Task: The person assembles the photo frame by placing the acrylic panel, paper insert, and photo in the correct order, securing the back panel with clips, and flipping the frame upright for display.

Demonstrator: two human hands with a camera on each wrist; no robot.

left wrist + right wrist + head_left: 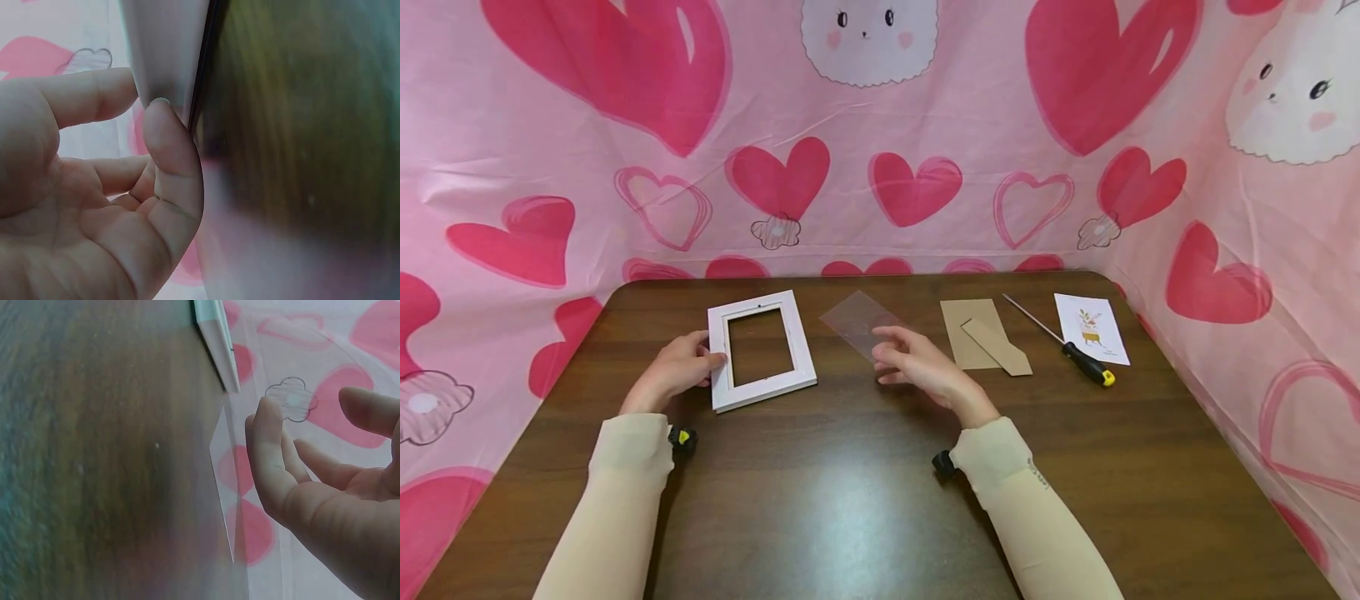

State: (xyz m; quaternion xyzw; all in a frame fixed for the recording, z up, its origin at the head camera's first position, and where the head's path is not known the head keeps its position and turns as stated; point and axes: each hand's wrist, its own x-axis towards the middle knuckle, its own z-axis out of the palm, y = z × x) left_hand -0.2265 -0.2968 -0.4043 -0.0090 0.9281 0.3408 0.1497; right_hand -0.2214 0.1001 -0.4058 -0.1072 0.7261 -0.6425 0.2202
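A white picture frame [767, 389] lies on the left of the table, its opening showing bare wood. My left hand [676, 367] pinches its left side, the thumb on top and fingers at the outer edge. The left wrist view shows the frame's side [165, 56] between thumb and fingers. Over a clear rectangular sheet [852, 318] hangs my right hand [925, 367], fingers loosely bent and nothing in them. In the right wrist view the sheet [223, 481] lies beyond the fingertips, partly overlapped by the hand in the head view.
Right of the sheet lie a brown backing board [973, 350] and a brown stand piece [996, 346] partly on it. A screwdriver [1082, 362] with a black and yellow handle rests beside a white printed card [1108, 333]. Pink heart-patterned cloth [850, 125] surrounds the wooden table [760, 517].
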